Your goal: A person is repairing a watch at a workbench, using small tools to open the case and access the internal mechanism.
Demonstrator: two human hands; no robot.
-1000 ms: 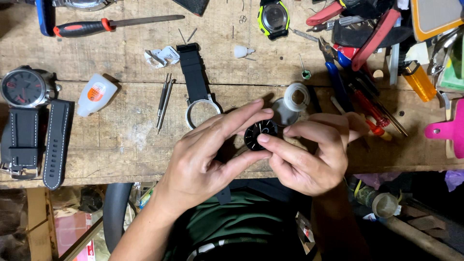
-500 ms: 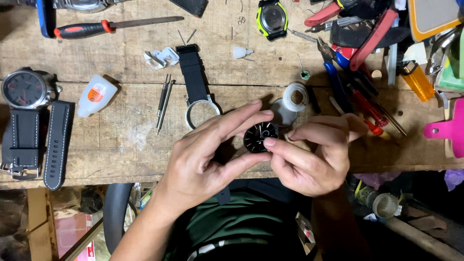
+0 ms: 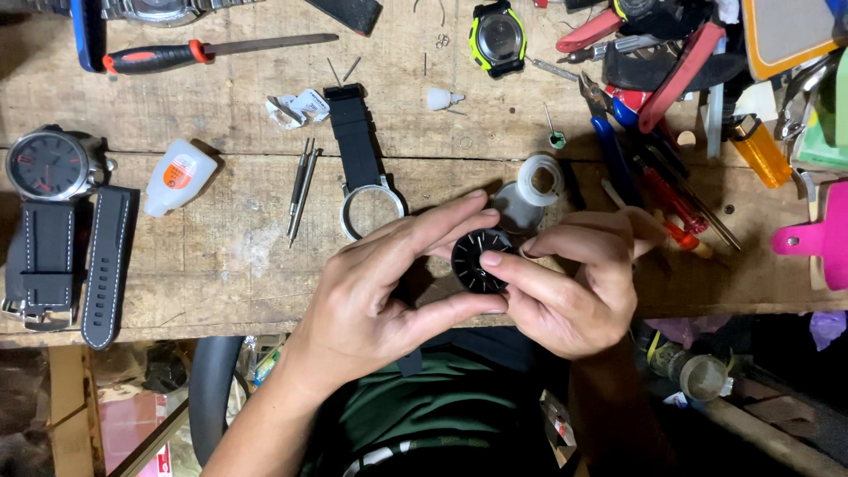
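Nearest the camera: green shirt (image 3: pixel 415 415) at bottom centre, both forearms coming up from it. Left hand (image 3: pixel 380 283) and right hand (image 3: pixel 574 283) meet over the near edge of the wooden desk (image 3: pixel 221 265). Between them a round black watch dial (image 3: pixel 481 261) with thin white markers, held just above the desk edge. Left hand grasps it: thumb under the lower rim, fingers stretched over the top. Right hand also grips it, one fingertip pressing on the dial face, other fingers curled behind. Neither hand is free.

Just behind the hands: empty metal watch case (image 3: pixel 373 208) with a black strap (image 3: pixel 353 132) running away from it; a clear round crystal (image 3: pixel 517 208) and a white ring (image 3: pixel 541 177) beside it. Left of the case, two thin metal pin tools (image 3: pixel 300 185) lying side by side.

Further left: small white glue bottle (image 3: pixel 177 177) with orange label, then a big grey-faced watch (image 3: pixel 49 163) with black stitched strap (image 3: pixel 106 265) halves hanging toward the desk edge.

Right side: pile of red and blue handled pliers (image 3: pixel 618 132), small screwdrivers, yellow lighter (image 3: pixel 760 150), pink plastic tool (image 3: pixel 817 238) at the edge.

Far edge: red-handled file (image 3: pixel 177 55), black-and-yellow digital watch (image 3: pixel 497 35), small white nozzle cap (image 3: pixel 442 99), torn battery blister pack (image 3: pixel 296 108).
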